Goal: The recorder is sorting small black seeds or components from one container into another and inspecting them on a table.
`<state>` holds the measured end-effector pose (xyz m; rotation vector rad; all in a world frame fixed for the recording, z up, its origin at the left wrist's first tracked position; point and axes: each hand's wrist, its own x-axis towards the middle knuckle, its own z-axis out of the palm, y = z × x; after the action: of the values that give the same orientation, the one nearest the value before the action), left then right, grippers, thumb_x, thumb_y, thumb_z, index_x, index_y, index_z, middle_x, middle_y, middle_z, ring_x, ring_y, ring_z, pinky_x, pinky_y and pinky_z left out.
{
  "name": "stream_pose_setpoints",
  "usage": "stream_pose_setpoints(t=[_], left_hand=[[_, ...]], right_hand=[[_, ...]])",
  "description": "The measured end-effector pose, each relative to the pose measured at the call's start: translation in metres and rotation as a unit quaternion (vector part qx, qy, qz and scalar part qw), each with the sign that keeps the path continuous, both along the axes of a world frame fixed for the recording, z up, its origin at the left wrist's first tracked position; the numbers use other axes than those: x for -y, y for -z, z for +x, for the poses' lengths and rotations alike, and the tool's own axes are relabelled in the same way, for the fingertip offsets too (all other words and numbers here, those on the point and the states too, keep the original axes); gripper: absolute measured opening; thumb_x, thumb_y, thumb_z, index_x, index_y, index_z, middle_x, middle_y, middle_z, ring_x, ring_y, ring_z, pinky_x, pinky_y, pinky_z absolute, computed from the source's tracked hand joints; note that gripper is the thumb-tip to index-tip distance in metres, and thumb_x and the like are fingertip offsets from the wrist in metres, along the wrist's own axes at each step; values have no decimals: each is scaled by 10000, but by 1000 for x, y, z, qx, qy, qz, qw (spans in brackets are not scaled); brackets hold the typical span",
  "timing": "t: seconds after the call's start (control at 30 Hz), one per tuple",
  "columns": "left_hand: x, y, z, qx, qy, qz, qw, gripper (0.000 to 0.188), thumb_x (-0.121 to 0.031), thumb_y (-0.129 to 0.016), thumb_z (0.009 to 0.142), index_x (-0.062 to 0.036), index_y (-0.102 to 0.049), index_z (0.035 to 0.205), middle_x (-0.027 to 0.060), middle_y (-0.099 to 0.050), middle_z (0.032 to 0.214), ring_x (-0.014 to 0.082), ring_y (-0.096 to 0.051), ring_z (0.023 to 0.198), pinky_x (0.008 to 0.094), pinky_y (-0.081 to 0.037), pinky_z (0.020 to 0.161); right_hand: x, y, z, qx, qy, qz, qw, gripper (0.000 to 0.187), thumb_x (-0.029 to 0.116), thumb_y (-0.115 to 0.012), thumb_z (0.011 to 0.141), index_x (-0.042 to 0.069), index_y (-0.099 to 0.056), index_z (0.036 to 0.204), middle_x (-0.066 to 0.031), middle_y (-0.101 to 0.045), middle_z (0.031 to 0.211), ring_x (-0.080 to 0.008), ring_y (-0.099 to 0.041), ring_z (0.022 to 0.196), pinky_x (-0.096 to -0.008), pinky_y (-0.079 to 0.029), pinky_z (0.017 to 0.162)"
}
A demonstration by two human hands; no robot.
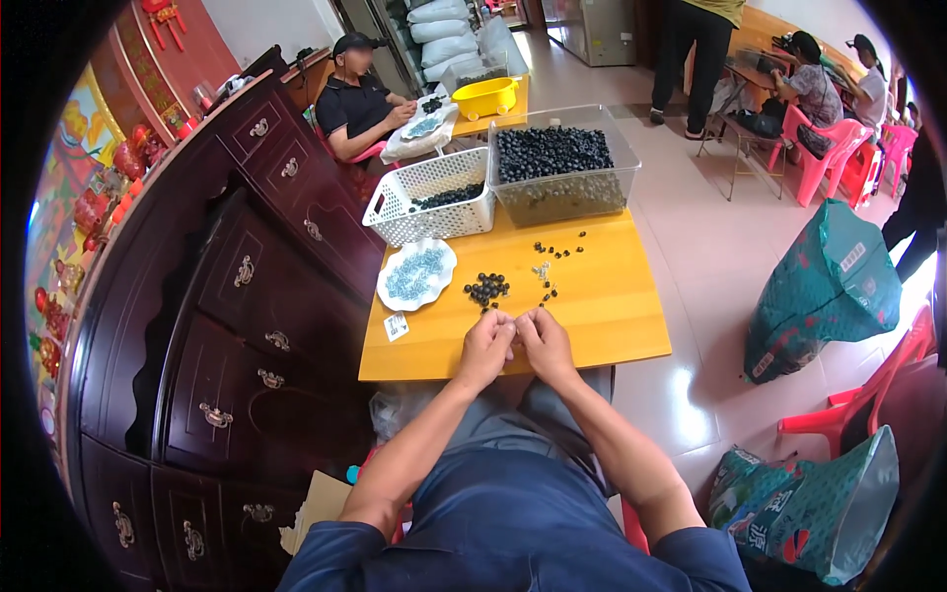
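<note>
My left hand (486,347) and my right hand (546,343) meet over the near edge of the yellow wooden table (610,296). Thumbs and fingers of both are pinched, almost touching. Whatever they hold is too small or hidden to make out. Just beyond my left hand lies a pile of small black round pieces (485,288). A few loose black pieces (549,293) and some small clear-looking bits (542,269) are scattered beyond my right hand. To the left, a white wavy-edged plate (441,251) bears many tiny light-blue pieces (414,274).
A clear plastic bin (562,204) full of black pieces and a white perforated basket (393,223) stand at the table's far side. A dark wooden cabinet (237,326) runs along the left. Green sacks (824,296) and a red chair (838,424) are at right. Another person (357,104) sits beyond.
</note>
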<state>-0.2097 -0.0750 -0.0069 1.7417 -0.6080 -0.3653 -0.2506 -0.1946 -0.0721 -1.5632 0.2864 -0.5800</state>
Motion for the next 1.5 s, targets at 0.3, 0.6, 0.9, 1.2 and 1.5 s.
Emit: stream_pose_setpoints(t=[0.3,0.6,0.9,1.2,1.5], left_hand=[[-9,0,18,-197,51,-61,977,57,-118,-544,963,-66,-563,951,13,-560,751,84,-524,562,243,-466,490],[-9,2,18,-276,57,-93,955,92,-135,-506,961,-71,-552,913,26,-549,739,102,-504,555,255,-467,506],[-7,5,19,-44,37,-37,998,86,-113,-554,967,-72,-554,891,12,-552,682,73,-490,551,242,-439,529],[-4,-9,21,-53,48,-14,997,62,-113,-612,959,-55,-606,937,-14,-615,733,56,-521,562,200,-430,520],[-9,-1,26,-200,78,-38,976,157,-223,-576,1007,-72,-617,994,-15,-605,761,72,-549,595,222,-481,556]], right_hand=[[-4,-30,-16,3,39,-126,991,206,212,-620,967,17,-598,908,-141,-617,738,-228,-630,663,-341,-492,638],[-4,-26,-14,16,-11,-78,997,215,208,-574,1008,18,-581,906,-95,-621,725,-172,-602,656,-323,-490,631],[-1,-26,-13,-16,-159,245,956,222,272,-533,1040,82,-572,934,15,-550,767,-80,-515,631,-217,-419,565],[-1,-23,-10,-28,-107,226,968,231,267,-531,1036,67,-579,930,17,-546,744,-74,-514,630,-228,-427,563],[-6,-10,-4,11,49,-79,996,227,232,-568,1013,28,-595,916,-52,-619,722,-106,-578,654,-284,-466,606]])
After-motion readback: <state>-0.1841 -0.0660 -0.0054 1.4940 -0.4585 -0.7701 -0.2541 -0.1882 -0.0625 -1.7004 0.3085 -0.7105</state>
